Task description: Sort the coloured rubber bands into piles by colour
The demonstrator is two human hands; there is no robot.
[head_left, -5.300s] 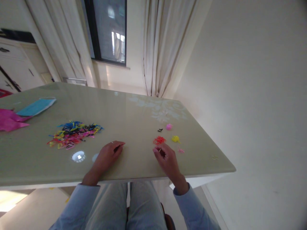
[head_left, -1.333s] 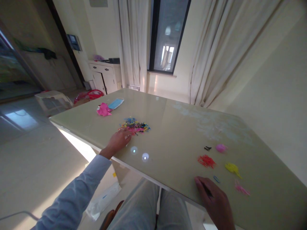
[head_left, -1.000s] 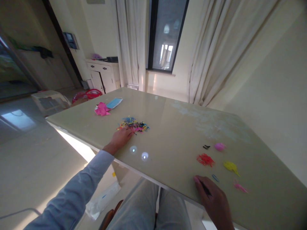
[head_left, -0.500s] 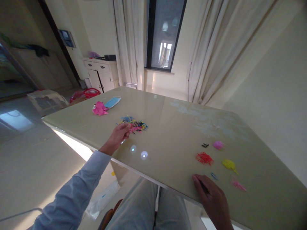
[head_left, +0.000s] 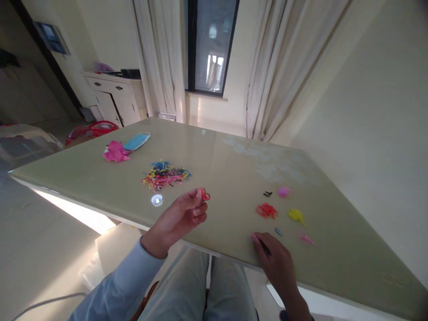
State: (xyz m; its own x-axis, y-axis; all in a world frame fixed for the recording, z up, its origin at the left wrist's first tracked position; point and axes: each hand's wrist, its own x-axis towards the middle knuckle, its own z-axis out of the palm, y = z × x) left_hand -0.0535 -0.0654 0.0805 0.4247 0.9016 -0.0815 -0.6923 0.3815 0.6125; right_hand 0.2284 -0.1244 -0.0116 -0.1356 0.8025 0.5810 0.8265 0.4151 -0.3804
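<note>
While it was down at the mixed pile half a second ago, the left hand (head_left: pixel 180 216) is now lifted and pulled back toward the middle of the frame, its fingertips pinched on one little red band (head_left: pixel 204 195). So one piece has been picked out. The band is a tiny thin loop, bright red. The right hand (head_left: pixel 276 263) lies low right on the tabletop (head_left: pixel 234 178), fingers curled; what it holds I cannot tell. The red pile (head_left: pixel 266 210) sits just above it, and the mixed pile (head_left: pixel 164 174) lies left of centre.

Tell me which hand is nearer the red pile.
Right. The right hand rests on the table just below the red pile; the left hand, pinching a red band, is farther off to its left.
</note>
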